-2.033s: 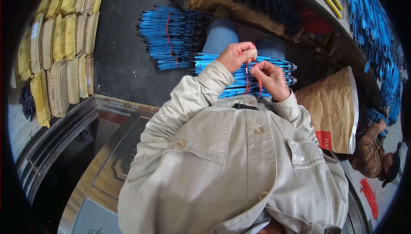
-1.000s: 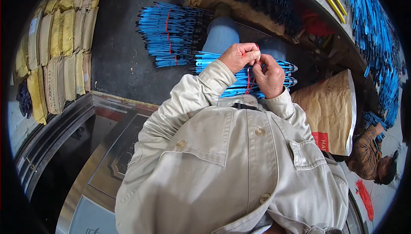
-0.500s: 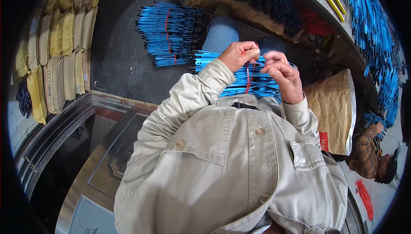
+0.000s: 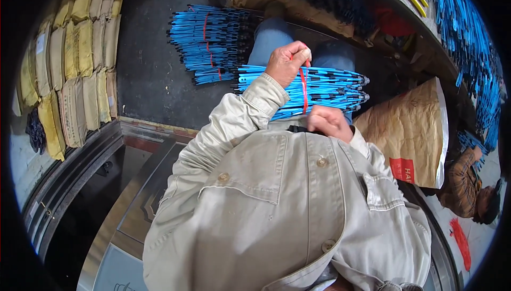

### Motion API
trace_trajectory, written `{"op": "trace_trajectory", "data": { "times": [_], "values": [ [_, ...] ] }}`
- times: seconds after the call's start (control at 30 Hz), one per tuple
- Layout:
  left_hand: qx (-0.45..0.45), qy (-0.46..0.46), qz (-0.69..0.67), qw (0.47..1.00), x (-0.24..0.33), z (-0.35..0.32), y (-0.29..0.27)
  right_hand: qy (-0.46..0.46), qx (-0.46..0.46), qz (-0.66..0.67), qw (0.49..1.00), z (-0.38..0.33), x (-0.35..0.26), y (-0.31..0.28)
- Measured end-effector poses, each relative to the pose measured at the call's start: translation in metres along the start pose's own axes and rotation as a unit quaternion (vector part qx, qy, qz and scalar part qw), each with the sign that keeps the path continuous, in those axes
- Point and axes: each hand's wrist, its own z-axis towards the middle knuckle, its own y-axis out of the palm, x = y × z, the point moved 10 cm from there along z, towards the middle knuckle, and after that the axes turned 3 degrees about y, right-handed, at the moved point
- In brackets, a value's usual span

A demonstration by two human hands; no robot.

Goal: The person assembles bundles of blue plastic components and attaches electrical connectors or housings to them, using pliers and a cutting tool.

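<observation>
Right hand (image 4: pixel 329 122) having dropped toward the chest, both hands are closing on the red tie (image 4: pixel 303 90), left hand (image 4: pixel 287 63) pinching above, cinching the blue rod bundle (image 4: pixel 319 90) across the lap.

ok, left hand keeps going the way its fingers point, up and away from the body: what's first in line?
Probably the jeans-clad knee just past the left hand, then the tied bundle of blue rods on the floor. Depth is unclear. The hand pinches the red tie.
</observation>
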Motion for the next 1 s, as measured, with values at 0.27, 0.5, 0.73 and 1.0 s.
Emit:
{"op": "trace_trajectory", "data": {
  "times": [0.27, 0.5, 0.73, 1.0],
  "values": [
    [-0.121, 0.099, 0.117, 0.981, 0.083, -0.015, -0.004, -0.049, -0.033, -0.215, 0.975, 0.01, -0.001, 0.005],
    [-0.302, 0.176, 0.549, 0.759, 0.095, -0.045, 0.032, -0.101, -0.033, -0.221, 0.969, 0.008, -0.005, 0.006],
    [-0.162, 0.068, 0.719, 0.673, 0.043, 0.001, 0.043, -0.175, -0.042, -0.241, 0.954, 0.003, -0.012, 0.013],
    [0.034, -0.155, -0.203, 0.966, -0.001, 0.009, 0.027, -0.266, 0.026, -0.226, 0.937, -0.008, -0.03, 0.0]
  ]
}}
